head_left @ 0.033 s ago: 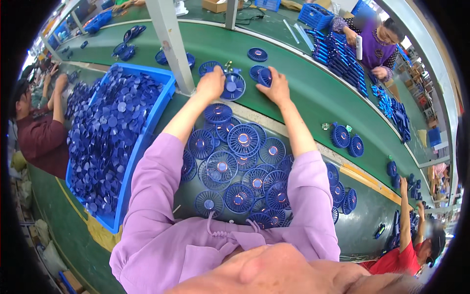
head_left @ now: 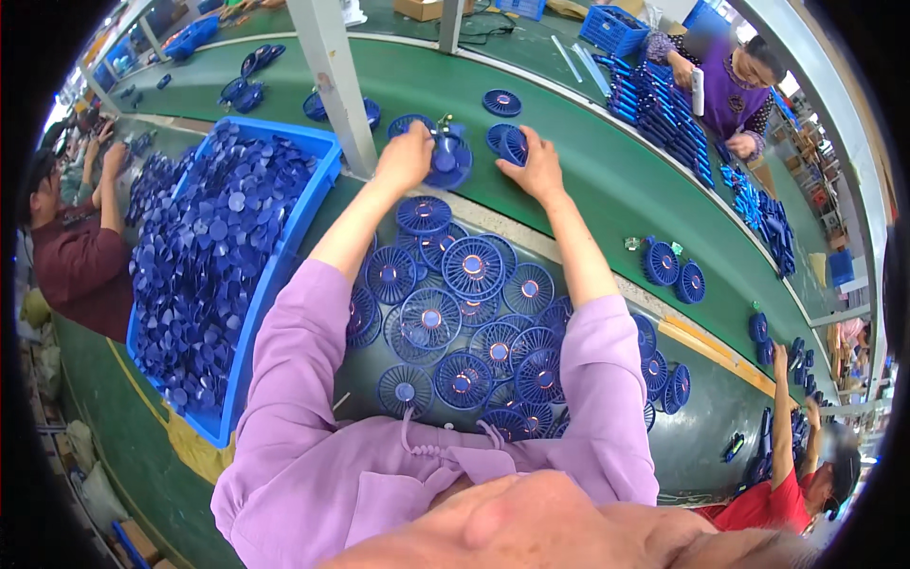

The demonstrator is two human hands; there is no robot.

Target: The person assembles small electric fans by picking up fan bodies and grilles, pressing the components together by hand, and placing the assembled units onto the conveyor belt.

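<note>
Over the green conveyor belt, my left hand is closed at the edge of a round blue fan housing. The housing is smeared by motion, and a small greenish part sticks up at its top. My fingertips are partly hidden, and another round blue part shows just behind them. To the right, my right hand grips a round blue fan grille by its side, tilted against another blue round part. Nearer me, many blue fan grilles with ribbed rims lie overlapping on the table.
At left stands a blue crate heaped with small blue discs. A grey post rises beside my left hand. More fan parts lie on the belt at right. Co-workers sit at left, far right and lower right.
The fan housing at my left hand has shifted slightly left and away and now looks blurred. My left hand moves a little with it; my right hand stays nearly in place.
</note>
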